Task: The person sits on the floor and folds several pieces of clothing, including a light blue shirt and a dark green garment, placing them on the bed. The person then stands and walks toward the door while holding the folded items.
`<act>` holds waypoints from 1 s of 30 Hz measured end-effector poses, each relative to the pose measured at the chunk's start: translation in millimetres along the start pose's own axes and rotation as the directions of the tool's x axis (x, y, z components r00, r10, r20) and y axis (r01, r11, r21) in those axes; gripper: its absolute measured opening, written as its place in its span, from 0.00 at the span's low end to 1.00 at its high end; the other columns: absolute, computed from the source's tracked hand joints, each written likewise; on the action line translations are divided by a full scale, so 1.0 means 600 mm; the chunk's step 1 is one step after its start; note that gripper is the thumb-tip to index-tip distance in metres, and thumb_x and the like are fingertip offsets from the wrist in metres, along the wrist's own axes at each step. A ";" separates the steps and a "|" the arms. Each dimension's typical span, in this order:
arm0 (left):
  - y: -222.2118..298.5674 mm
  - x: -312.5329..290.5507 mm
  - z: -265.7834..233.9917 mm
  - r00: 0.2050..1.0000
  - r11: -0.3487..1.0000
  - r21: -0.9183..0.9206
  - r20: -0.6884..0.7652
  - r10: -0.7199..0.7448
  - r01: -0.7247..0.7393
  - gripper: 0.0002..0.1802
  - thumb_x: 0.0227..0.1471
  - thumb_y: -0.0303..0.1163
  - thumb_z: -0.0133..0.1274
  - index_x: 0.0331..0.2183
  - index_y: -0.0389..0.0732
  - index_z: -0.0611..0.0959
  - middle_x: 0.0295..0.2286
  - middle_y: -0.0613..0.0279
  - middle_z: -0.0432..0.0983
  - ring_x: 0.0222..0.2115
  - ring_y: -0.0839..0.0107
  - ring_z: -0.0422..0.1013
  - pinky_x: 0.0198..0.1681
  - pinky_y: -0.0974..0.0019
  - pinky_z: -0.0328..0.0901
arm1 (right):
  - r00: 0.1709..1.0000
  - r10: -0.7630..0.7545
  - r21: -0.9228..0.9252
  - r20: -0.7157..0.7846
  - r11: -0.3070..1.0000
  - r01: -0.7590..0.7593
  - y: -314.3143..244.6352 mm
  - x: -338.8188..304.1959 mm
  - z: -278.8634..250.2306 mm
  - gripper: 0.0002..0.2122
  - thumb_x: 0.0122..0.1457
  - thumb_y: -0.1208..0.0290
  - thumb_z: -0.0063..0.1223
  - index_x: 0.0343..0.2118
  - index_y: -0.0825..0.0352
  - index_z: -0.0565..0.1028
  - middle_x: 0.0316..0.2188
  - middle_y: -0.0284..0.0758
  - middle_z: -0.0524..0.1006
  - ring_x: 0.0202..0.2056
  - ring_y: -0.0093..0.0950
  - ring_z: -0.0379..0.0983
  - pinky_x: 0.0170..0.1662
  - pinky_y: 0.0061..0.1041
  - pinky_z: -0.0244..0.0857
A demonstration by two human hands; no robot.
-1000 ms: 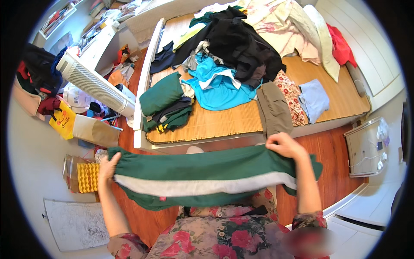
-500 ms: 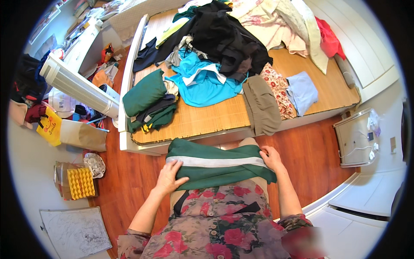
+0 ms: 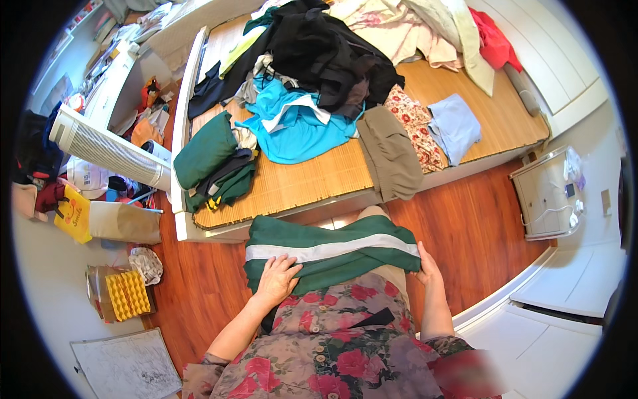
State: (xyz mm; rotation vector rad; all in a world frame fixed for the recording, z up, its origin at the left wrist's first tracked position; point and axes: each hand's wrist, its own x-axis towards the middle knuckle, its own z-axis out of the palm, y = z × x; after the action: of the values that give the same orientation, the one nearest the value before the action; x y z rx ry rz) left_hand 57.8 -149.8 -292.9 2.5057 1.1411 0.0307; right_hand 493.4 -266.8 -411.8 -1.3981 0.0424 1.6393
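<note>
Across my lap lies a folded green garment (image 3: 325,271) with a white stripe running along its length. My left hand (image 3: 279,278) rests on its near left part, fingers laid over the stripe and pressing on nothing else. At the right end my right hand (image 3: 428,265) grips the garment's edge, thumb on the near side; part of its fingers is hidden behind the cloth. The garment's far side reaches toward the bed's front edge without lying on it.
On the bed mat (image 3: 292,189) lie a rolled green garment (image 3: 206,149), a blue top (image 3: 292,136), a black clothes heap (image 3: 325,56), folded brown trousers (image 3: 391,153), a floral cloth (image 3: 413,130) and a light blue garment (image 3: 455,126). A white tower fan (image 3: 109,149) leans at left.
My left hand has slid inward from the garment's left edge onto the stripe. My right hand has shifted slightly down along the right end, whose lower corner no longer sticks out.
</note>
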 end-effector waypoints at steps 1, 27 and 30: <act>0.000 0.001 0.010 1.000 0.999 -0.029 -0.001 0.017 -0.017 0.20 0.47 0.34 0.59 0.44 0.43 0.80 0.48 0.56 0.71 0.53 0.56 0.64 0.56 0.50 0.57 | 1.000 -0.025 0.009 -0.017 1.000 0.025 -0.008 -0.011 0.019 0.21 0.61 0.49 0.48 0.42 0.63 0.76 0.34 0.31 0.79 0.32 0.25 0.76 0.32 0.27 0.71; 0.086 0.084 -0.176 0.930 0.841 -0.512 -0.366 -0.027 -0.176 0.33 0.47 0.33 0.61 0.54 0.38 0.70 0.50 0.47 0.69 0.50 0.52 0.67 0.53 0.58 0.63 | 0.530 -0.467 -0.482 0.708 0.230 0.845 -0.247 -0.284 0.378 0.11 0.48 0.78 0.61 0.36 0.68 0.74 0.26 0.27 0.73 0.30 0.18 0.68 0.33 0.20 0.62; 0.123 0.086 -0.252 0.890 0.819 -0.446 -0.426 0.160 -0.361 0.40 0.42 0.33 0.65 0.57 0.38 0.68 0.53 0.49 0.65 0.54 0.53 0.63 0.56 0.57 0.60 | 0.439 -0.335 -0.421 0.834 0.130 0.898 -0.243 -0.315 0.418 0.12 0.45 0.79 0.62 0.34 0.67 0.75 0.25 0.34 0.74 0.28 0.28 0.71 0.32 0.24 0.63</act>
State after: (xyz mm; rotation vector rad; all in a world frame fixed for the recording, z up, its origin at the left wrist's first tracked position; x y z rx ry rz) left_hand 119.0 -105.2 -134.2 2.1807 0.7523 0.8164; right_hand 381.4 -161.4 -101.5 -1.1437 -1.8240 1.1078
